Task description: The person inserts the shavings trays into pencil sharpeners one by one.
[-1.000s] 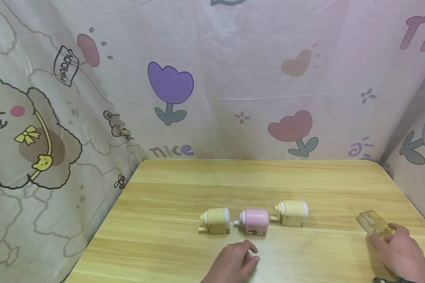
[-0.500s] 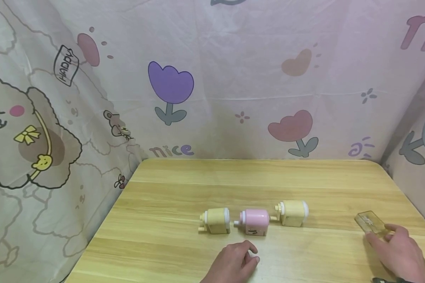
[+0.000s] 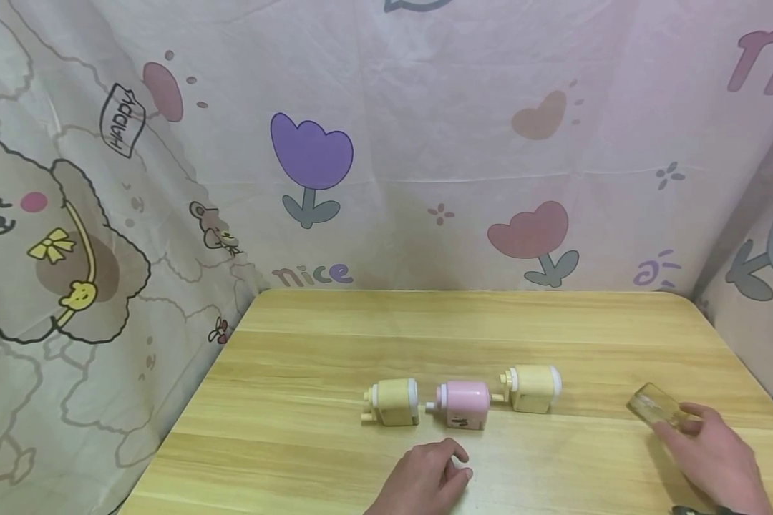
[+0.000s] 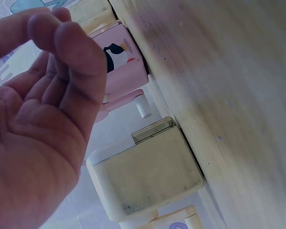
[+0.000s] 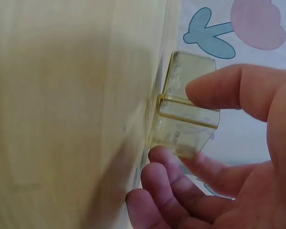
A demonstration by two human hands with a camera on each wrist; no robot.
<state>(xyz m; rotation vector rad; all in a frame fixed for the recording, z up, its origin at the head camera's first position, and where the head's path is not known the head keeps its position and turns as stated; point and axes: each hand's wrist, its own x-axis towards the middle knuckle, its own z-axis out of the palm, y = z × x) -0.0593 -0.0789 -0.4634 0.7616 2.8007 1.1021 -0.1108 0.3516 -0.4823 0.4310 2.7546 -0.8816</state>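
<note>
In the head view a see-through yellowish box [image 3: 653,405] is at the right of the table, and my right hand [image 3: 715,458] pinches its near end between thumb and fingers. The right wrist view shows the box [image 5: 188,112] between thumb and fingers of that hand [image 5: 238,157]. My left hand [image 3: 425,476] rests with loosely curled fingers, holding nothing, in front of a pink crank-handled device [image 3: 467,405]. Beside it stand two pale yellow ones, one to the left [image 3: 394,402] and one to the right [image 3: 533,388]. The left wrist view shows that hand [image 4: 43,119] near a yellow device [image 4: 148,174].
The wooden table [image 3: 335,322] has a straight back edge against a printed cloth [image 3: 412,129]. More printed cloth [image 3: 154,236] hangs along the left side, and cloth also borders the right edge. A dark band shows at my right wrist.
My right hand and the see-through box have moved left across the table toward the three devices. My left hand and the devices have kept their places.
</note>
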